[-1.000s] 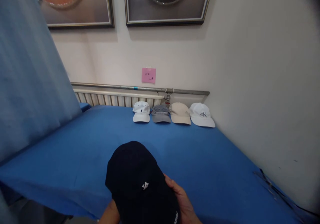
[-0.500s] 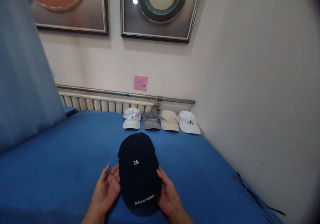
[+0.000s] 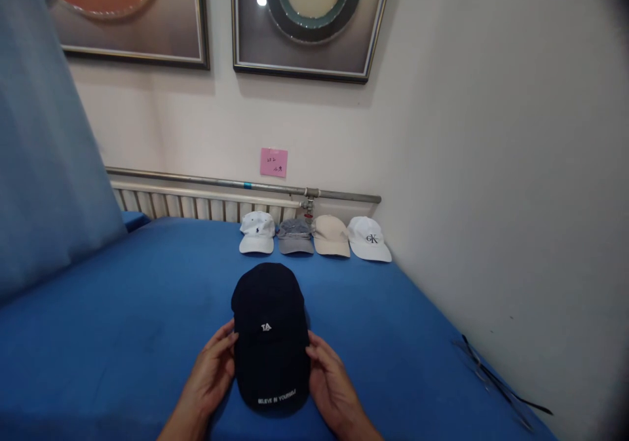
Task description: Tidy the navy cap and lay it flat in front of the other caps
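A dark navy baseball cap (image 3: 270,356) with small white letters on its front and "BELIEVE IN YOURSELF" along the brim is held between my two hands, brim toward me. My left hand (image 3: 211,372) grips its left edge, thumb on top and the other fingers partly hidden beneath. On the opposite edge, my right hand (image 3: 331,379) holds the cap the same way. Behind it stand a white cap (image 3: 257,232), a grey cap (image 3: 295,236), a beige cap (image 3: 332,236) and a white cap with black letters (image 3: 368,238), side by side.
A blue sheet (image 3: 122,323) covers the surface. Eyeglasses (image 3: 496,379) lie near its right edge by the wall. A radiator (image 3: 196,205) and a metal pipe (image 3: 221,182) run along the back. A blue curtain (image 3: 49,139) hangs at the left.
My left thumb, raised off the cap before, now presses on its left edge. The cap has turned slightly, its brim shifting a little left. The view has moved slightly.
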{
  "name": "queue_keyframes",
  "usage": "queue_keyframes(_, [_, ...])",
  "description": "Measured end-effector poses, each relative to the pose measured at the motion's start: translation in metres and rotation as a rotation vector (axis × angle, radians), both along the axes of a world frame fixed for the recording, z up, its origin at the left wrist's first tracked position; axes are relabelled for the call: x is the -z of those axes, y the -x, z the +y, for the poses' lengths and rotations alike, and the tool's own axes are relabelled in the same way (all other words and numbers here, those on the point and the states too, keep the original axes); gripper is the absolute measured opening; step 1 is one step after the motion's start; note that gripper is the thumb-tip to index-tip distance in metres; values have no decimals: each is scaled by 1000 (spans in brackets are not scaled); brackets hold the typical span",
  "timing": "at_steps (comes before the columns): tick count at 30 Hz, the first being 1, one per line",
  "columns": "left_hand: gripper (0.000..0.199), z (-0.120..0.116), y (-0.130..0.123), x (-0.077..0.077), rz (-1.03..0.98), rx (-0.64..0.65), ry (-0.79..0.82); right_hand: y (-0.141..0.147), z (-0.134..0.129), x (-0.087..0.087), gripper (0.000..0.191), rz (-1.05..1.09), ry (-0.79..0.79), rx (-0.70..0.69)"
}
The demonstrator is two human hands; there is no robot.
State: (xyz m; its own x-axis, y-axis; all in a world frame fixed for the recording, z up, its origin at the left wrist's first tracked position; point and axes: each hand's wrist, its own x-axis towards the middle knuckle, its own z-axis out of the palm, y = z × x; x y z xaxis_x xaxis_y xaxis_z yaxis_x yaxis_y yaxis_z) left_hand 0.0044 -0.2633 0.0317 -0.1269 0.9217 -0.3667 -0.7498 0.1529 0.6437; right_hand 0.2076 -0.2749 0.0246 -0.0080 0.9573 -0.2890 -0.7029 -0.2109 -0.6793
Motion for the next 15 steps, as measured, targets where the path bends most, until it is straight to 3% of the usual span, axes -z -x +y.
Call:
queue_keyframes(5, [32,29,4,-18,92,17,-53,1,17,-14,37,-124,-51,-80])
queue_keyframes(10, [34,91,-1,-42,157,-9,-171,4,77,-23,42,-174,-187,21])
queue_keyframes(12, [31,113,-6,-38,209,-12,-152,4,101,-17,38,-204,-199,42])
queue_keyframes(15, [28,132,-11,-20,302,-22,-94,2,123,1,31,-259,-210,42])
